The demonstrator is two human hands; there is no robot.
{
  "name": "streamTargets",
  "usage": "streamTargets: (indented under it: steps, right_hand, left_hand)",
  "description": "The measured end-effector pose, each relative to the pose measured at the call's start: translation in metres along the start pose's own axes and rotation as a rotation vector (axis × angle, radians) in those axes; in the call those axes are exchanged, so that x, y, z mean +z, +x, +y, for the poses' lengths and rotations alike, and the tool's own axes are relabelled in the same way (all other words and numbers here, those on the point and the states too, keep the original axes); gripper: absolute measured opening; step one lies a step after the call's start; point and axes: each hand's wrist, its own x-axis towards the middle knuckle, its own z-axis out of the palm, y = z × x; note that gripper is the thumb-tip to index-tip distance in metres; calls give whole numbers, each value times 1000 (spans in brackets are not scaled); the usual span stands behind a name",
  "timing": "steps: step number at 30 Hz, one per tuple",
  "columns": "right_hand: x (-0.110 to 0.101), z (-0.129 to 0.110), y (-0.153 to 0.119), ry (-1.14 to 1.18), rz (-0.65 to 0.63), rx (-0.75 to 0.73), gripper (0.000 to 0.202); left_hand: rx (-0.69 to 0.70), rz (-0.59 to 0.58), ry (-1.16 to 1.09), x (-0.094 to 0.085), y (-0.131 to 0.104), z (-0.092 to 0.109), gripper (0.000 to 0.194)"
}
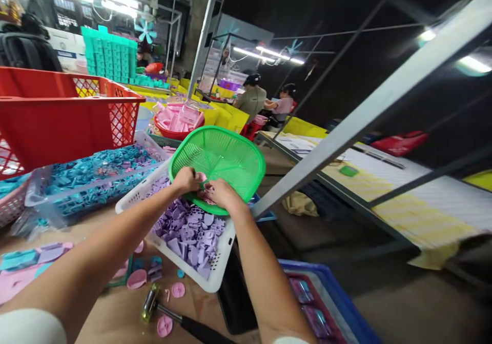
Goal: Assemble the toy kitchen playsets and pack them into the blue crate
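Observation:
Both hands reach into the tilted green plastic basket [234, 162]. My left hand [187, 181] is closed, its fingers pinching a small round pink plastic piece [200, 177]. My right hand [223, 193] curls over several small pink pieces [206, 194] at the basket's near side; its fingertips are partly hidden. The green basket rests on a white basket [209, 283] filled with purple plastic parts [188, 234]. On the table in front lie a hammer [151, 303] with a dark handle and some round pink pieces [178, 289].
On the left, a red crate [57, 123] stands above a clear bin of blue parts [100, 172]. A red bowl of pink parts [179, 121] sits behind. A grey metal post [346, 123] slants across the right, with a blue tray [326, 277] below. Two people [251, 98] sit farther back.

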Motion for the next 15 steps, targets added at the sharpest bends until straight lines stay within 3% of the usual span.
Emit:
streamTargets:
  steps: [5, 10, 15]
  right_hand:
    - [0, 1, 2, 3, -4, -10, 23]
    - [3, 4, 2, 19, 13, -18, 20]
    - [0, 11, 7, 131, 129, -25, 25]
  left_hand:
    - [-142, 22, -306, -5, -1, 3, 14]
    - [-156, -29, -595, -13, -4, 11, 25]
    - [-179, -47, -749, -16, -1, 9, 14]
